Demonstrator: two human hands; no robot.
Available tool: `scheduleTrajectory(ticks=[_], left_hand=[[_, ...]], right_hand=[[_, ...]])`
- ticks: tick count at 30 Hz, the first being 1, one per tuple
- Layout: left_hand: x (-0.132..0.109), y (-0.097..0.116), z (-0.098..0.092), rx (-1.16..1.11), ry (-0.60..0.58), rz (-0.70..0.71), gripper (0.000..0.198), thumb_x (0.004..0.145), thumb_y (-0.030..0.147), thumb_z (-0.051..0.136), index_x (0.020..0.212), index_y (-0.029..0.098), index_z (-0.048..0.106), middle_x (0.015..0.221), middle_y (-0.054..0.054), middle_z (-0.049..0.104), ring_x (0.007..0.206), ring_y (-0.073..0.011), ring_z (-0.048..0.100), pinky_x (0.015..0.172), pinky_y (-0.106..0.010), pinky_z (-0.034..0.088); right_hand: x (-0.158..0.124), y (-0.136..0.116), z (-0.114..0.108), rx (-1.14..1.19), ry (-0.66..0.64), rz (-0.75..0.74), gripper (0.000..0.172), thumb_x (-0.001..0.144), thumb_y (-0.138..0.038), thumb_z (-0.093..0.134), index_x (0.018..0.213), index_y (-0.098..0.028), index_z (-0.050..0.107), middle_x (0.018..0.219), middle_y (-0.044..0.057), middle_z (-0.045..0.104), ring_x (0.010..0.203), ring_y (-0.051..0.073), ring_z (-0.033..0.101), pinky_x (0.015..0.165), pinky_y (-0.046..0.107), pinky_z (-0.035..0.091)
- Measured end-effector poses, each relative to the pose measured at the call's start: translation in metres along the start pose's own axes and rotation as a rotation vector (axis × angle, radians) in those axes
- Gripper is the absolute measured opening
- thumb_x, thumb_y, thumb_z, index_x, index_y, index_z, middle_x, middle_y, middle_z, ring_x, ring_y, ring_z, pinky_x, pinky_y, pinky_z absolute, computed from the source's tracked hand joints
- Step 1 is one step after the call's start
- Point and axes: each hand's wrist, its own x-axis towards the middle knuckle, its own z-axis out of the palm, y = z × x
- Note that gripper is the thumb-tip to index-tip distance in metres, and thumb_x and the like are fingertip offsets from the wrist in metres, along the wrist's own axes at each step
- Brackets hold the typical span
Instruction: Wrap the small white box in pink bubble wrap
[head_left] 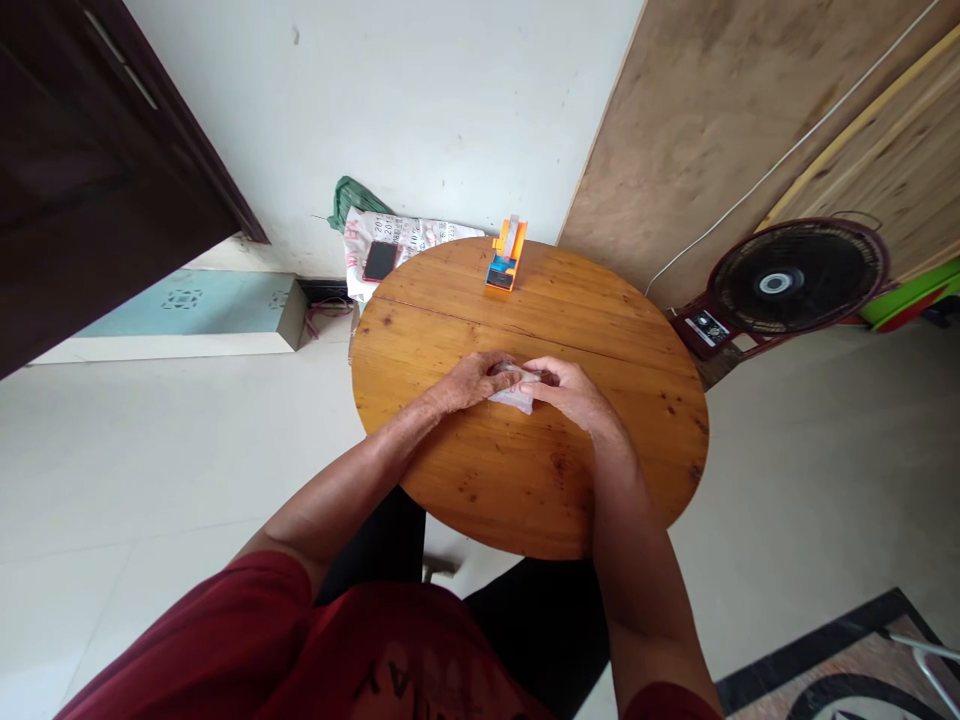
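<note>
A small pale packet (513, 398) with pinkish marks lies low over the middle of the round wooden table, between both hands. My left hand (480, 380) grips its left side, thumb across the top. From the right, my right hand (566, 388) closes on the other side with thumb and fingers. Parts of the packet are hidden under the fingers, and its exact kind is too small to make out. Beyond the hands, an orange and blue tape dispenser (504, 262) stands near the table's far edge.
The round wooden table (465, 470) is in front of me. A dark phone (380, 261) rests on a white printed sack (427, 234) behind it. To the right stands a black fan (795, 278). A pale blue box-like ledge (187, 305) runs along the left wall.
</note>
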Motion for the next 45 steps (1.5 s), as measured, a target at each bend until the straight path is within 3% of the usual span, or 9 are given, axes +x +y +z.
scheduleTrajectory(ticks=[6, 12, 20, 28, 38, 41, 45], left_hand=[[0.003, -0.006, -0.002, -0.037, 0.058, -0.007, 0.059, 0.083, 0.045, 0.066, 0.131, 0.012, 0.058, 0.092, -0.004, 0.067, 0.076, -0.0138, 0.058, 0.067, -0.023, 0.044], [0.002, -0.002, -0.008, -0.097, -0.066, 0.008, 0.054, 0.081, 0.052, 0.069, 0.119, 0.015, 0.064, 0.086, -0.002, 0.065, 0.073, -0.0123, 0.056, 0.066, -0.023, 0.042], [0.006, -0.008, -0.003, -0.177, -0.069, 0.001, 0.054, 0.078, 0.056, 0.070, 0.110, 0.012, 0.065, 0.079, -0.001, 0.061, 0.068, -0.0107, 0.052, 0.062, -0.023, 0.039], [0.008, -0.011, 0.000, -0.184, -0.031, -0.023, 0.052, 0.078, 0.055, 0.070, 0.107, 0.013, 0.065, 0.079, -0.001, 0.061, 0.066, -0.0105, 0.051, 0.060, -0.022, 0.039], [0.004, -0.003, 0.000, 0.079, 0.046, 0.011, 0.042, 0.086, 0.045, 0.060, 0.112, 0.013, 0.068, 0.087, -0.003, 0.066, 0.075, -0.0139, 0.056, 0.066, -0.024, 0.043], [0.004, -0.003, 0.000, 0.134, 0.062, 0.016, 0.041, 0.086, 0.046, 0.058, 0.109, 0.013, 0.070, 0.084, -0.003, 0.066, 0.073, -0.0141, 0.055, 0.064, -0.024, 0.042], [0.004, -0.003, 0.000, 0.219, 0.091, 0.017, 0.043, 0.086, 0.050, 0.057, 0.106, 0.015, 0.071, 0.081, -0.002, 0.065, 0.071, -0.0137, 0.054, 0.062, -0.023, 0.042]], right_hand=[[0.003, 0.004, 0.002, -0.049, 0.035, -0.056, 0.034, 0.078, -0.037, 0.071, 0.107, -0.019, 0.068, 0.089, 0.003, 0.074, 0.077, 0.019, 0.068, 0.073, 0.034, 0.054], [0.005, 0.011, 0.002, -0.249, 0.135, -0.154, 0.038, 0.081, -0.038, 0.068, 0.115, -0.023, 0.067, 0.108, 0.005, 0.072, 0.087, 0.020, 0.068, 0.081, 0.036, 0.054], [-0.009, -0.008, 0.003, -0.467, 0.150, -0.250, 0.027, 0.089, -0.028, 0.057, 0.112, -0.023, 0.069, 0.115, 0.007, 0.070, 0.102, 0.023, 0.065, 0.084, 0.034, 0.053], [-0.016, -0.019, 0.008, -0.680, 0.139, -0.340, 0.030, 0.095, -0.023, 0.047, 0.115, -0.021, 0.070, 0.117, 0.008, 0.068, 0.103, 0.023, 0.065, 0.089, 0.034, 0.049], [-0.017, -0.015, 0.000, -0.619, 0.171, -0.342, 0.026, 0.093, -0.028, 0.052, 0.101, -0.025, 0.077, 0.129, 0.007, 0.064, 0.105, 0.023, 0.066, 0.092, 0.036, 0.052], [-0.013, -0.010, -0.003, -0.559, 0.244, -0.339, 0.022, 0.090, -0.028, 0.056, 0.099, -0.023, 0.075, 0.125, 0.007, 0.065, 0.093, 0.021, 0.069, 0.088, 0.037, 0.054], [-0.008, -0.004, -0.003, -0.501, 0.283, -0.296, 0.028, 0.088, -0.028, 0.057, 0.112, -0.021, 0.070, 0.125, 0.009, 0.065, 0.077, 0.018, 0.068, 0.082, 0.037, 0.056]])
